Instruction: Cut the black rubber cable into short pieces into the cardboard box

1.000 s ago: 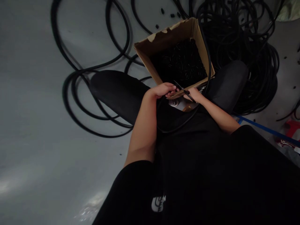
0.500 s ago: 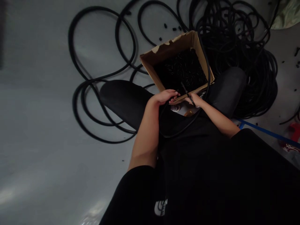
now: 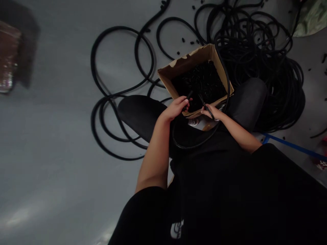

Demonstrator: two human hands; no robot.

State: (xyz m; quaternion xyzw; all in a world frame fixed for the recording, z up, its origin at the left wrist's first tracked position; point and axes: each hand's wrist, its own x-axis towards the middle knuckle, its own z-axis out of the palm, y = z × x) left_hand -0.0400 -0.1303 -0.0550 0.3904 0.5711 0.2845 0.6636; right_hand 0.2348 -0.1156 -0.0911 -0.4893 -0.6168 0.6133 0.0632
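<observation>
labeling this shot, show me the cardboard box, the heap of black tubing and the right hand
cardboard box (image 3: 190, 61): head view, on the inner far wall
heap of black tubing (image 3: 286, 105): head view, on the coils right of the box
right hand (image 3: 212, 112): head view, on the back of the hand

Workshop or small factory floor. Smooth grey painted floor, marked by a strip of blue tape. Long coils of black rubber tubing lie heaped directly on it, with short cut pieces scattered around. A worn cardboard box holds many more pieces, loose and unpackaged.
</observation>
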